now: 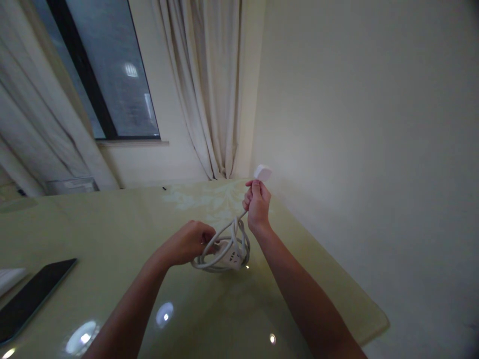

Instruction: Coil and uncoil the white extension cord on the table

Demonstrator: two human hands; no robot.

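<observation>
A white power strip (231,257) with dark socket slots is held just over the tabletop, its pale cord (245,239) looped loosely around it. My left hand (193,241) is closed on the left end of the strip and the coils there; some of its fingers are hidden. Up and to the right, my right hand (258,202) pinches the cord close below its white plug (263,173). From that hand a stretch of cord runs down to the coils.
The glossy greenish table (112,219) meets a pale wall (355,149) on the right. A dark flat device (35,294) and a white object (10,279) lie at the left. Curtains (213,89) hang beside a window (112,65) behind.
</observation>
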